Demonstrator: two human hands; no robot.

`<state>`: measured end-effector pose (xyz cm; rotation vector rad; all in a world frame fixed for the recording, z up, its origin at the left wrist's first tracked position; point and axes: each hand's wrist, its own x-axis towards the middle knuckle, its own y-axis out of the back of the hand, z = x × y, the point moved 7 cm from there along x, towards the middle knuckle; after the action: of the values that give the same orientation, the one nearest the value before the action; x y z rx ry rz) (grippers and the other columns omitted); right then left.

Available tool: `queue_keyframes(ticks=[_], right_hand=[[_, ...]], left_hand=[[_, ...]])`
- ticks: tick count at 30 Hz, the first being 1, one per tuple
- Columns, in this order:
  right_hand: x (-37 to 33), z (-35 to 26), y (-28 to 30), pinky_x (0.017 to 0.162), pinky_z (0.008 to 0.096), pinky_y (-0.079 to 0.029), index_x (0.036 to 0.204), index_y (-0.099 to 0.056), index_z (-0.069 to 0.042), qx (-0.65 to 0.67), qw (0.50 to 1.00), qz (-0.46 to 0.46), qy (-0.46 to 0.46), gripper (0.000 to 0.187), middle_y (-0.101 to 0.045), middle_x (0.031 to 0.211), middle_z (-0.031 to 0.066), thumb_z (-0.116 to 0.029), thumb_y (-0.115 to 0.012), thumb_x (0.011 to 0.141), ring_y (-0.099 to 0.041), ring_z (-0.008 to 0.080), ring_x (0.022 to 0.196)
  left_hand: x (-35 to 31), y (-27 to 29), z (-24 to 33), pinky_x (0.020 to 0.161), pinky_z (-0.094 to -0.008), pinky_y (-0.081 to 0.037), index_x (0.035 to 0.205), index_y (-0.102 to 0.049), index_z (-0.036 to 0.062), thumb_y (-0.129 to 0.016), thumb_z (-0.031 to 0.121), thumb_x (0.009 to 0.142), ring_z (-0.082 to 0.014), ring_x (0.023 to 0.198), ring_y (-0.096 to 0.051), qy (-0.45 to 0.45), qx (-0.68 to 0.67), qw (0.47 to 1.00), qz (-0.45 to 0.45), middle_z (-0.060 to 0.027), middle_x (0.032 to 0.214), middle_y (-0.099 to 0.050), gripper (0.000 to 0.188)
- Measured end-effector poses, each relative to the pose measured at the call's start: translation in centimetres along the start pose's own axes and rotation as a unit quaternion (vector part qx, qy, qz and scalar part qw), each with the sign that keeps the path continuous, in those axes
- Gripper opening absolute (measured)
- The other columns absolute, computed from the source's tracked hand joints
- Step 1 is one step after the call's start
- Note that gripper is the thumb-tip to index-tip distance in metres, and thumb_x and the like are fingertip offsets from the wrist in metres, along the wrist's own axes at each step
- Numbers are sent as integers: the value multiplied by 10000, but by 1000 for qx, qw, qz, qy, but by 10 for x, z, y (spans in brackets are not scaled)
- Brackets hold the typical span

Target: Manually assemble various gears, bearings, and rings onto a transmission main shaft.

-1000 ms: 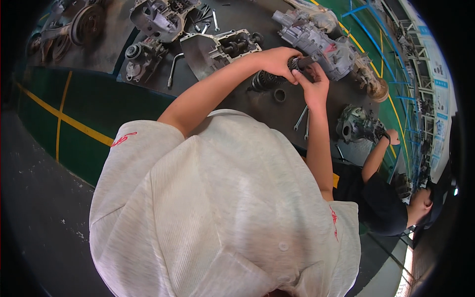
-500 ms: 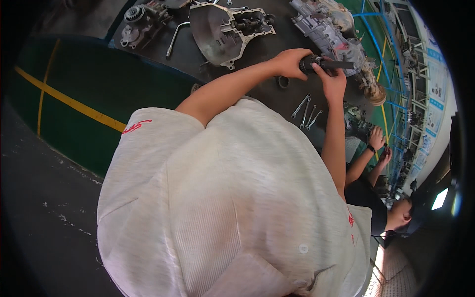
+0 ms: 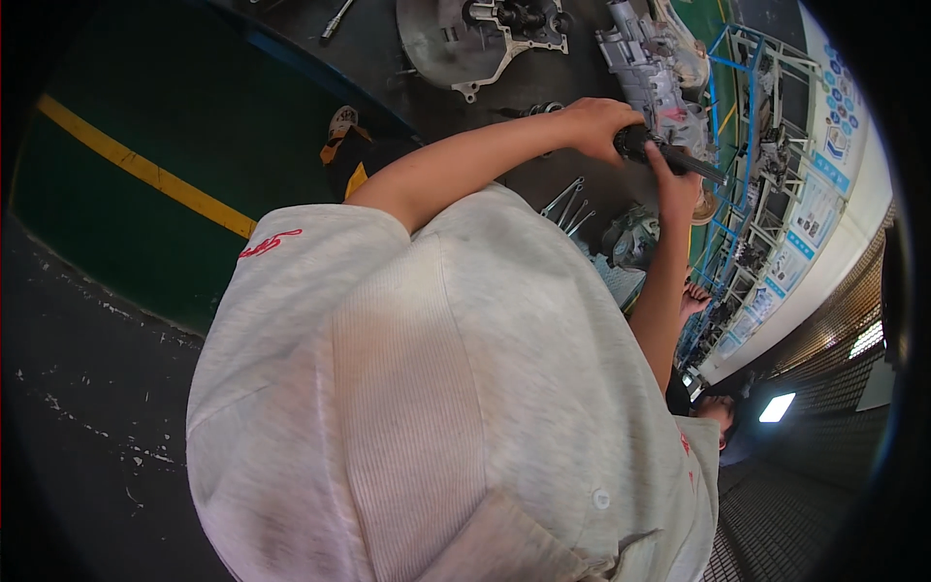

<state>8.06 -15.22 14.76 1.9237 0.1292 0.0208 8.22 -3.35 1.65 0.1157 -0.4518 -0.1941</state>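
Both of my hands hold a dark gear shaft (image 3: 706,172) out over the workbench. My left hand (image 3: 599,128) is closed round its thick, toothed end. Around its middle, my right hand (image 3: 676,184) is closed, with the thumb lying along the top. The thinner end sticks out past the right hand, sloping down to the right. My fingers hide much of the shaft's underside. Beyond the hands lies a silver gearbox casing (image 3: 640,73). Several open-end wrenches (image 3: 570,207) lie on the bench, nearer to me.
An opened bell-shaped housing (image 3: 436,48) lies at the far side of the bench (image 3: 373,73). Small dark parts sit behind my left forearm. Another metal assembly (image 3: 632,236) is left of my right forearm. At right are a blue rack (image 3: 725,116) and a co-worker's hand (image 3: 694,299).
The view has turned, so the bench things sit higher in it. Both hands and the shaft appear further right and lower. The shaft's thin end now slopes down more.
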Motion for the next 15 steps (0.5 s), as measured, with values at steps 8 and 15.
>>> queue_keyframes(ticks=[8, 15], right_hand=[[2, 32, -13, 819, 265, -527, 1065, -692, 36, 222, 973, 4, -64, 417, -728, 986, 71, -146, -922, 769, -671, 136, 893], [-19, 13, 0, 809, 281, -542, 1170, -639, 29, 331, 941, 41, 54, 425, -694, 1100, 95, 7, -856, 806, -668, 137, 928]], left_hand=[[1, 10, 13, 889, -455, -546, 1252, -650, 140, -859, 515, 695, -342, 1051, -679, 10, -1, 998, 58, -114, 1107, -695, 703], [-12, 7, 20, 844, -441, -561, 1184, -674, 127, -854, 457, 679, -335, 984, -698, -8, 24, 996, 83, -98, 1047, -713, 629]])
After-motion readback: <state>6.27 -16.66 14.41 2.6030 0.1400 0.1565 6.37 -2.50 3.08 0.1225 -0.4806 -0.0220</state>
